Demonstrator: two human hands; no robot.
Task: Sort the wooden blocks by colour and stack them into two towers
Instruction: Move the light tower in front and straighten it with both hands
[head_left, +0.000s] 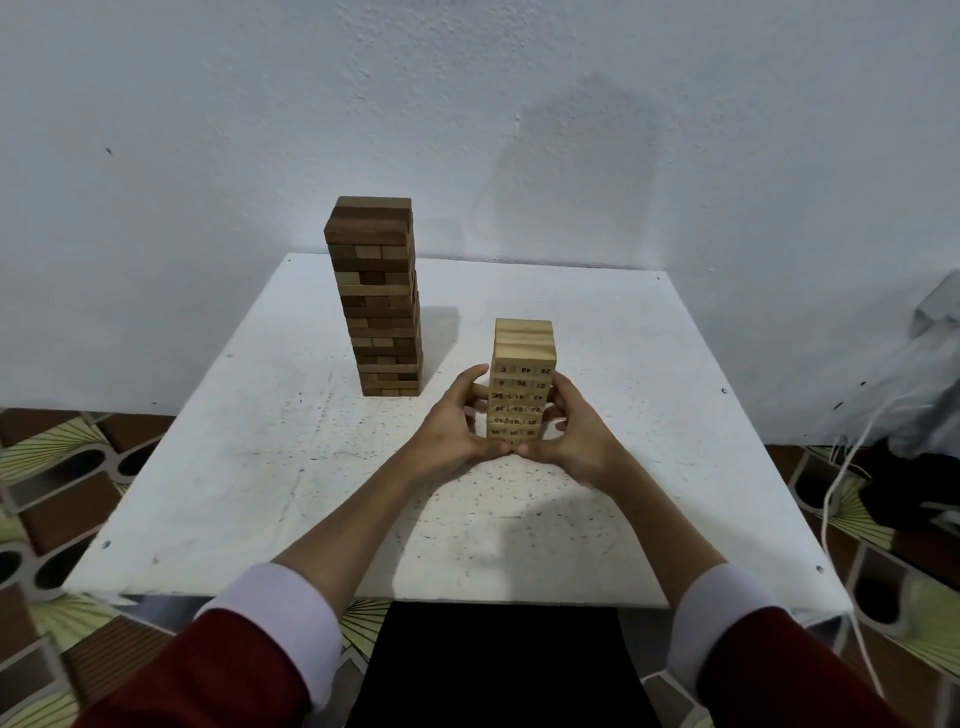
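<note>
A tall tower of dark brown wooden blocks (379, 296) stands upright at the back left of the white table (260, 467). A shorter tower of light pine blocks with printed numbers (523, 369) stands right of the middle. My left hand (457, 426) presses against the light tower's left side near its base. On the opposite side my right hand (576, 431) cups the lower right part. The thumbs nearly meet in front of the base, hiding the bottom layers. No loose blocks lie on the table.
The table backs onto a white wall (519, 104). White cords (841, 488) and a dark heap with grey cloth (924, 415) lie right of the table. Patterned floor tiles (62, 467) show on both sides.
</note>
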